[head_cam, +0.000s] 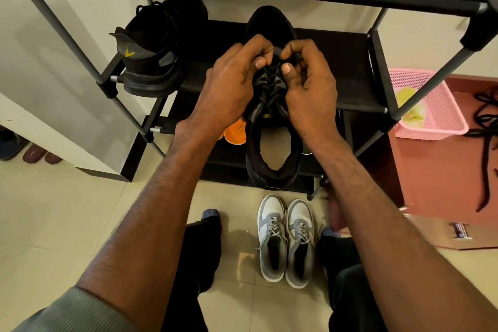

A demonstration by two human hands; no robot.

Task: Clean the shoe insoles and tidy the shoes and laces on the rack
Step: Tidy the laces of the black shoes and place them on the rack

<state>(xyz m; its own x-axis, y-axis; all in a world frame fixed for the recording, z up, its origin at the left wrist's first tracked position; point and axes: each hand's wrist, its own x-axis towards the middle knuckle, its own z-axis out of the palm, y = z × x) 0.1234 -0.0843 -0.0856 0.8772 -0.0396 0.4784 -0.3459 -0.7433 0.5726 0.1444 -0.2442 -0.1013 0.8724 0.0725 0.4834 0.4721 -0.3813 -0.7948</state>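
A black sneaker (272, 153) lies toe-away across the front of the black shoe rack's middle shelf (350, 81), its opening facing me. My left hand (231, 83) and my right hand (310, 83) hover over its upper eyelets, each pinching a part of the black lace (270, 81) between thumb and fingers. The matching black shoe (153, 56) with a yellow heel logo stands at the shelf's left end. A grey and white pair of sneakers (285, 240) sits on the floor between my feet.
An orange insole (235, 133) peeks out on a lower shelf under my left wrist. A pink basket (436, 110) with a yellow cloth stands on the floor at the right, and loose black laces (485, 137) lie on the red mat beside it. Sandals (35, 153) sit far left.
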